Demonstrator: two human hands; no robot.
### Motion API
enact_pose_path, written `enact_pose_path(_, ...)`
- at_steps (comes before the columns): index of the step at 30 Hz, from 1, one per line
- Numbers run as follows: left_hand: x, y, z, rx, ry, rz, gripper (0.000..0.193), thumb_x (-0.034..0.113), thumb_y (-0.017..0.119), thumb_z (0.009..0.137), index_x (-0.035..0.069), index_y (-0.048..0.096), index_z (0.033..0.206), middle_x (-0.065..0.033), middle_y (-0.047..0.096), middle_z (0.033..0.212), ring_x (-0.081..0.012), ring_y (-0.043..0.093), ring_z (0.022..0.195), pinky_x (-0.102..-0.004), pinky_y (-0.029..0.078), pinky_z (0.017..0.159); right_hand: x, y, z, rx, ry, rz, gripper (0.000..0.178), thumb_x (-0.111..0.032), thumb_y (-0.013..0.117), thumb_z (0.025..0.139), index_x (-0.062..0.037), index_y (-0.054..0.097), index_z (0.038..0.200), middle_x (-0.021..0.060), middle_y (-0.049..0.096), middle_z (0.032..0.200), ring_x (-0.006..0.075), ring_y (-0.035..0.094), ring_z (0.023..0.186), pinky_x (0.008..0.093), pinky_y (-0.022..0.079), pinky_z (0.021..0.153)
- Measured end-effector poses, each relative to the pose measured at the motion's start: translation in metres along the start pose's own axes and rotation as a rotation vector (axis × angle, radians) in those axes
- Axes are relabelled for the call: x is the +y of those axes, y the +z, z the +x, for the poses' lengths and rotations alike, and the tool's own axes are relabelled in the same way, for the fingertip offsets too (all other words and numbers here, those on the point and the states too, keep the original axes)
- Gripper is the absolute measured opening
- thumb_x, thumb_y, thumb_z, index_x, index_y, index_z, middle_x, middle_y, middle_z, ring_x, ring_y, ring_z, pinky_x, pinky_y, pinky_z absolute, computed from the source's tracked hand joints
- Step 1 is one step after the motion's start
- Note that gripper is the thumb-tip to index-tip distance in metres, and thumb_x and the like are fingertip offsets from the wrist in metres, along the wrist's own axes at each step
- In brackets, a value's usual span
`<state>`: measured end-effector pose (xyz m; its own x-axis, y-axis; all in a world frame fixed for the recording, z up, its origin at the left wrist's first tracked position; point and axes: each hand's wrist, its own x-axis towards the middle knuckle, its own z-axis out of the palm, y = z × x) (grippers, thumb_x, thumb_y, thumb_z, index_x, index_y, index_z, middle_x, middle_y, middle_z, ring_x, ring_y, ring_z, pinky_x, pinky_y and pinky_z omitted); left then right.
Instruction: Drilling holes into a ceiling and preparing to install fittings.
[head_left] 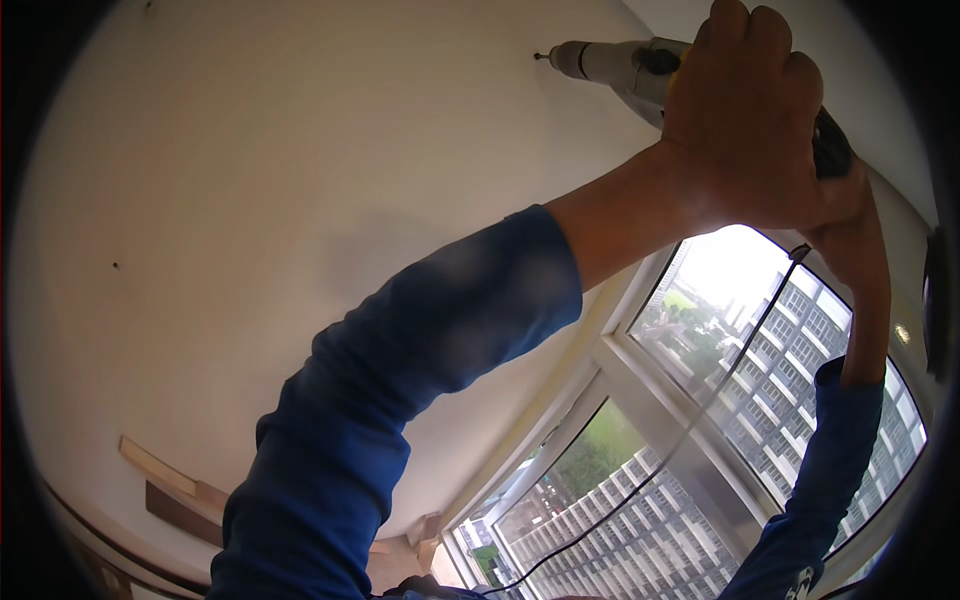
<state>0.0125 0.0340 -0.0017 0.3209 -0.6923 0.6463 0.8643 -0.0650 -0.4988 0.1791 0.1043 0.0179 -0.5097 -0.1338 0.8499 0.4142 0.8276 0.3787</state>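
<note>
A grey power drill (612, 66) is raised high at the upper right, its bit pointing left at the pale wall (300, 150). The bit's tip is at a small dark spot on that wall; whether it has entered cannot be made out. Wrapped over the drill's body is my left hand (745, 135), closed, with the knuckles upward. My right hand (845, 210) is closed at the dark rear handle (830, 145), its fingers largely hidden behind my left hand. A black cord (735, 365) hangs from the handle end.
Two more small dark marks, one a hole-like spot (116, 265), show on the wall. A large framed window (690, 470) fills the lower right, with buildings outside. Wooden pieces (160, 465) are at lower left. Ceiling (850, 60) lies close by the drill.
</note>
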Motion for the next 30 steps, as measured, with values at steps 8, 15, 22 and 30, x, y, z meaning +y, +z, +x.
enact_pose_path(8, 0.004, 0.008, 0.014, 0.042, 0.003, -0.078, 0.040, 0.036, 0.066, 0.082, 0.000, 0.053, 0.071, -0.0160, 0.044, 0.081, -0.0286, 0.042, 0.081, -0.0410, 0.039, 0.073, 0.030, -0.017, 0.000, 0.005, 0.011, -0.101, 0.066, -0.021, 0.088, 0.076, -0.0030, 0.055, 0.130, 0.0156, 0.069, 0.115, 0.0291, 0.070, 0.099, 0.0377, 0.055, 0.089)
enact_pose_path(15, -0.005, 0.009, 0.015, -0.053, 0.049, -0.029, 0.046, 0.039, 0.064, 0.085, -0.005, 0.059, 0.077, -0.0187, 0.050, 0.086, -0.0294, 0.046, 0.086, -0.0417, 0.042, 0.077, 0.006, -0.017, 0.002, -0.019, 0.184, -0.100, 0.066, -0.027, 0.087, 0.078, 0.0000, 0.055, 0.130, 0.0146, 0.071, 0.110, 0.0281, 0.071, 0.097, 0.0370, 0.055, 0.087)
enact_pose_path(22, -0.008, -0.011, 0.016, -0.268, 0.000, -0.065, 0.050, 0.041, 0.062, 0.086, -0.009, 0.064, 0.082, -0.0193, 0.053, 0.090, -0.0297, 0.047, 0.092, -0.0407, 0.045, 0.081, 0.008, -0.003, -0.006, -0.023, 0.119, 0.055, 0.061, -0.028, 0.087, 0.078, -0.0003, 0.060, 0.125, 0.0130, 0.072, 0.103, 0.0245, 0.072, 0.091, 0.0344, 0.055, 0.081)
enact_pose_path(30, -0.009, -0.025, 0.014, -0.365, 0.064, -0.157, 0.050, 0.040, 0.062, 0.086, -0.009, 0.064, 0.081, -0.0176, 0.051, 0.083, -0.0279, 0.045, 0.086, -0.0396, 0.043, 0.077, 0.003, 0.016, -0.020, 0.067, 0.034, 0.170, 0.055, -0.024, 0.087, 0.078, 0.0001, 0.062, 0.121, 0.0130, 0.071, 0.099, 0.0220, 0.071, 0.087, 0.0344, 0.056, 0.077)
